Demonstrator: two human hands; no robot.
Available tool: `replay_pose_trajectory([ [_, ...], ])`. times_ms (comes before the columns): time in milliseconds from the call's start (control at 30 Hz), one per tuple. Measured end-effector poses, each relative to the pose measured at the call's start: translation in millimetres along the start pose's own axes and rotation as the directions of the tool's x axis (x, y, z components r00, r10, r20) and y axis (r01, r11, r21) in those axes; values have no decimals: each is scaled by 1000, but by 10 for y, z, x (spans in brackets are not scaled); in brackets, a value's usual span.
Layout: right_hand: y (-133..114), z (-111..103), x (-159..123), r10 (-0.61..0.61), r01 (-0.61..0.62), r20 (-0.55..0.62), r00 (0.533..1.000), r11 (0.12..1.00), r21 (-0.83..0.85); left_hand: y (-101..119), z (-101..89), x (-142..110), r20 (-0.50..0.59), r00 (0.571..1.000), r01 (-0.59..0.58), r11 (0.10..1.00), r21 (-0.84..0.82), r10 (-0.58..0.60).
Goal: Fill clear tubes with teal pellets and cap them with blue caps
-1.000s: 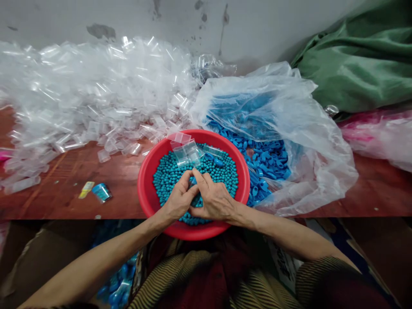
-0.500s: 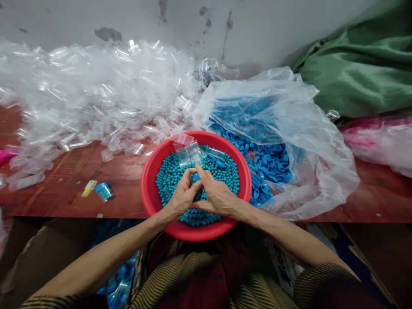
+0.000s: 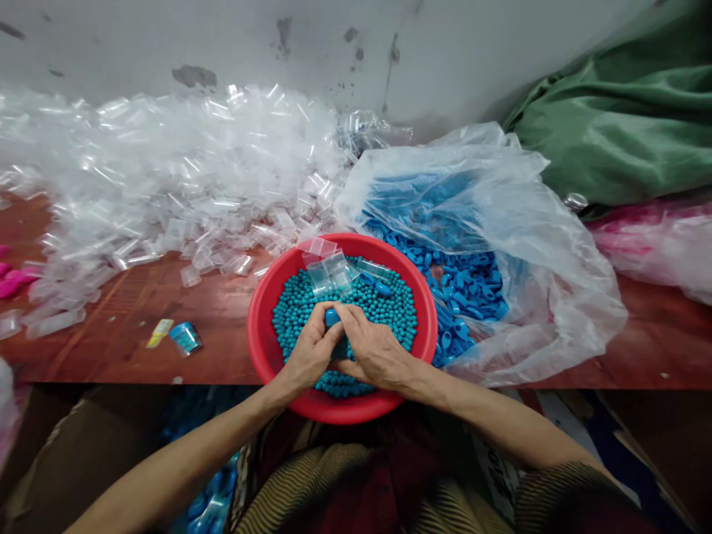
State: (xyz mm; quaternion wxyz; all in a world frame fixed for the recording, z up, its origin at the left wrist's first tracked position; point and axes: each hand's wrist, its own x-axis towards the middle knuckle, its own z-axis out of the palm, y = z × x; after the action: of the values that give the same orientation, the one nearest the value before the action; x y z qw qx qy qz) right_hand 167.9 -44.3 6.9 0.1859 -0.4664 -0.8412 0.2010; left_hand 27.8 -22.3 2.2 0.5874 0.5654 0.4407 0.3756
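Note:
Over a red basin point(image 3: 259, 334) of teal beads point(image 3: 292, 308), my two hands meet. My left hand point(image 3: 309, 350) is closed, thumb and fingers round a small container with a blue cap point(image 3: 332, 317). From the other side my right hand point(image 3: 375, 348) grips the same container, its fingers pressing at the cap. The container's body is mostly hidden behind my fingers. Clear plastic containers point(image 3: 332, 273) and a few blue caps point(image 3: 383, 289) lie on the beads near the basin's far side.
Clear containers point(image 3: 167, 170) are heaped at the left back. Right of the basin, a plastic bag point(image 3: 561, 274) spills blue caps point(image 3: 472, 285). A filled container point(image 3: 185, 338) and a yellow label point(image 3: 160, 333) lie on the red table point(image 3: 111, 363). Green cloth point(image 3: 623, 141) sits at the right back.
My fingers have shifted slightly on the container, with the right fingers now over the blue cap. The whole view has moved a little, so everything appears lower.

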Motion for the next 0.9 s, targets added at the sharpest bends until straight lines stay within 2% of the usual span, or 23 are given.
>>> replay_pose_trajectory([
  [67, -22, -12, -4, -41, 40, 31, 999, 999, 35, 72, -122, -63, 22, 1000, 14, 993, 119, -17],
  [167, 37, -21, -27, -66, 60, 61, 996, 994, 86, 189, -501, -198, 9, 994, 97, 939, 329, -106],
  [267, 190, -31, -47, 31, -40, 89, 996, 994, 103, 249, -1011, -307, -108, 991, 133, 779, 613, -84],
  [300, 248, -34, -50, 59, -71, 112, 992, 992, 105, 257, -1163, -327, -171, 982, 174, 698, 695, -74],
  [333, 304, -37, -50, 78, -92, 141, 987, 991, 98, 262, -1286, -338, -241, 968, 235, 581, 779, -69],
  [400, 394, -40, -38, 98, -111, 204, 974, 992, 55, 270, -1414, -334, -338, 941, 324, 296, 899, -4],
  [433, 426, -44, -24, 106, -114, 235, 966, 993, 21, 273, -1413, -318, -357, 932, 344, 168, 924, 60],
  [467, 449, -51, -2, 118, -118, 262, 958, 993, -16, 274, -1372, -289, -350, 928, 342, 79, 936, 130],
  [500, 466, -60, 26, 134, -125, 280, 951, 991, -50, 272, -1296, -246, -322, 928, 321, 36, 946, 187],
  [533, 479, -73, 60, 148, -132, 284, 947, 988, -76, 263, -1194, -187, -295, 930, 296, 30, 955, 221],
  [567, 489, -89, 98, 160, -139, 274, 948, 986, -96, 247, -1077, -110, -258, 944, 251, 59, 966, 206],
  [633, 509, -124, 170, 176, -153, 224, 959, 981, -117, 193, -837, 94, -196, 980, 189, 130, 973, 44],
  [700, 528, -157, 215, 184, -165, 174, 967, 979, -120, 111, -644, 351, -97, 986, 124, 205, 971, -139],
  [767, 549, -185, 219, 196, -181, 147, 970, 978, -107, 15, -529, 620, -138, 978, 174, 249, 953, -154],
  [800, 559, -197, 206, 204, -192, 135, 970, 977, -94, -34, -497, 743, -147, 976, 190, 298, 935, -159],
  [900, 597, -238, 131, 233, -229, 101, 967, 972, -50, -162, -458, 1010, -104, 979, 170, 423, 890, -175],
])
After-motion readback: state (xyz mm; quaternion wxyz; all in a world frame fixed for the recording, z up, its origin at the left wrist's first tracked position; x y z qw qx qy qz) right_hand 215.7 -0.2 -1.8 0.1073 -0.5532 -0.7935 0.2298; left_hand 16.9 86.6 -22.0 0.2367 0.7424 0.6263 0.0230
